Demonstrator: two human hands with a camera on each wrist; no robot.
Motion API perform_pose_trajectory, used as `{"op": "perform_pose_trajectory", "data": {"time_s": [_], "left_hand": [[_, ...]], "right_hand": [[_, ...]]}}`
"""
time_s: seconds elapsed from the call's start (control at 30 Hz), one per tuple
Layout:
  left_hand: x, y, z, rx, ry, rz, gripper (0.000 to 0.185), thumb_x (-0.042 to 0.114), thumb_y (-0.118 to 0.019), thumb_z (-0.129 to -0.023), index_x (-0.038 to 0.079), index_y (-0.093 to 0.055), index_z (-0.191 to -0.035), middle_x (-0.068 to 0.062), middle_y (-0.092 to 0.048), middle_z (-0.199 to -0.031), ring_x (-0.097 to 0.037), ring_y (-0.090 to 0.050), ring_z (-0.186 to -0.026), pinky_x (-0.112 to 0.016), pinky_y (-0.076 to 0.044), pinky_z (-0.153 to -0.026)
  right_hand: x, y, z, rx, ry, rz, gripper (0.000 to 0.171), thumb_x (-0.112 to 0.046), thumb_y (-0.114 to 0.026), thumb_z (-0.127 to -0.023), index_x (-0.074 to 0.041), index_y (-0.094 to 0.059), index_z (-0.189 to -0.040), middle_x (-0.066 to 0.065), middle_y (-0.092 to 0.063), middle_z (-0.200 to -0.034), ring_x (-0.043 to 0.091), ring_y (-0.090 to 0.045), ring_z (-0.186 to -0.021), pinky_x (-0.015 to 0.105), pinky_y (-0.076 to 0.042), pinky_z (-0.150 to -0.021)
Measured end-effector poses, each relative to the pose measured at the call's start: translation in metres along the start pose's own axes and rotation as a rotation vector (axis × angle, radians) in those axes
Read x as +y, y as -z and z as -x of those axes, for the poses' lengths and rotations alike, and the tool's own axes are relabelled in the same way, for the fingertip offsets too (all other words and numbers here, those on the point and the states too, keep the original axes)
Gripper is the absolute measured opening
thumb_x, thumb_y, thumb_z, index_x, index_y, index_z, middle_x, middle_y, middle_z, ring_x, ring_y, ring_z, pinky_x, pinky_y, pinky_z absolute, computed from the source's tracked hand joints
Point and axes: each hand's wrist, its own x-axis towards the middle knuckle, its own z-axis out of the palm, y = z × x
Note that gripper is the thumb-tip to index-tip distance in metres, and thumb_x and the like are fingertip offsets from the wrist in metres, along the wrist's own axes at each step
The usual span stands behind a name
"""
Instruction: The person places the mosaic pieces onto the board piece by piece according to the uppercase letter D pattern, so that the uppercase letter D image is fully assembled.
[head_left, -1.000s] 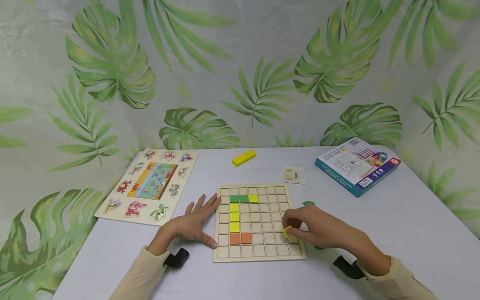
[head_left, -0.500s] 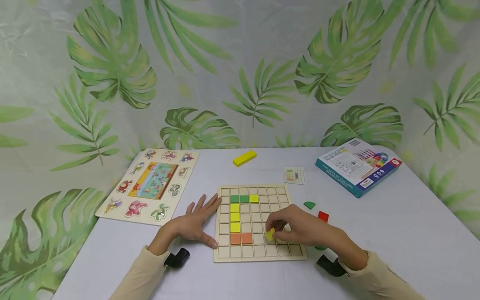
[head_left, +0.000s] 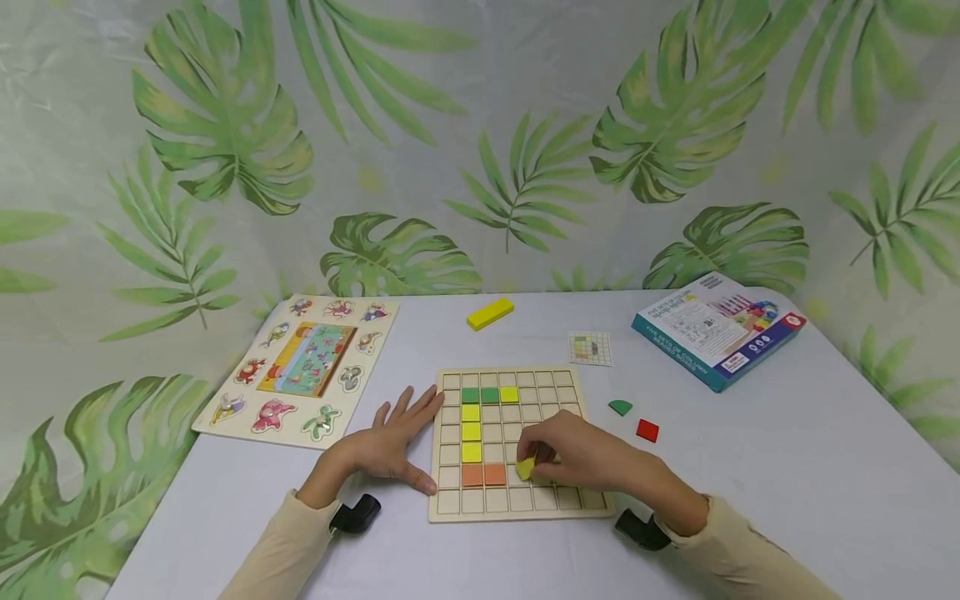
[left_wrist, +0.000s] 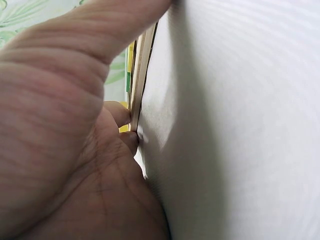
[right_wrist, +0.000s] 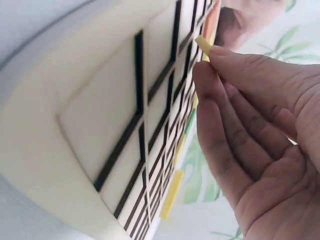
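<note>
A square wooden grid board (head_left: pixel 450 503) lies in front of me. My left hand (head_left: pixel 390 446) spreads straight fingers along its left edge, the thumb near the lower left corner; in the left wrist view, fingertips touch the board's edge (left_wrist: pixel 145 65). My right hand (head_left: pixel 581 454) pinches a yellow tile (head_left: pixel 526 468) between thumb and forefinger, tilted over the board just right of two orange tiles (head_left: pixel 483 475). The right wrist view shows the same tile (right_wrist: pixel 202 45) at the fingertips. Two green tiles (head_left: pixel 480 395), a yellow tile (head_left: pixel 509 394) and a yellow column (head_left: pixel 471 432) lie in cells.
Right of the board are a green quarter-circle piece (head_left: pixel 620 407) and a red square tile (head_left: pixel 648 430). Behind stand a pattern card (head_left: pixel 590 348), a yellow block (head_left: pixel 490 314) and a teal-edged box (head_left: pixel 716 333). An animal peg puzzle (head_left: pixel 300 408) lies at the left.
My right hand has moved left across the board with the yellow tile, from its right side to beside the orange tiles. The red tile came into view. My left hand stays put.
</note>
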Motion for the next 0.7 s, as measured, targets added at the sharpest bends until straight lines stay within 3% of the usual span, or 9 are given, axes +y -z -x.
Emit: {"op": "perform_pose_trajectory", "data": {"time_s": [0.5,0.7], "left_hand": [[-0.0013,-0.0008,-0.0013,0.009,0.009,0.007,0.131,0.041,-0.092,-0.067,0.01,-0.007,-0.162,-0.011,0.004,-0.17,-0.041,0.017,-0.153,-0.065,0.01,-0.119],[-0.0005,-0.0005,-0.0006,0.005,0.01,0.01,0.131,0.041,-0.092,-0.067,0.009,-0.008,-0.162,-0.012,0.003,-0.17,-0.042,0.016,-0.153,-0.065,0.01,-0.118]], "right_hand": [[-0.0059,-0.0081,-0.005,0.025,0.008,0.22,0.01,-0.023,-0.079,-0.086,-0.02,-0.075,-0.095,-0.015,-0.065,-0.085,0.0,-0.054,-0.071,0.018,-0.048,-0.066],[-0.0096,-0.008,-0.0057,0.028,0.01,0.242,0.011,-0.021,-0.08,-0.086,-0.019,-0.074,-0.095,-0.012,-0.066,-0.087,-0.001,-0.052,-0.07,0.018,-0.048,-0.064]]}}
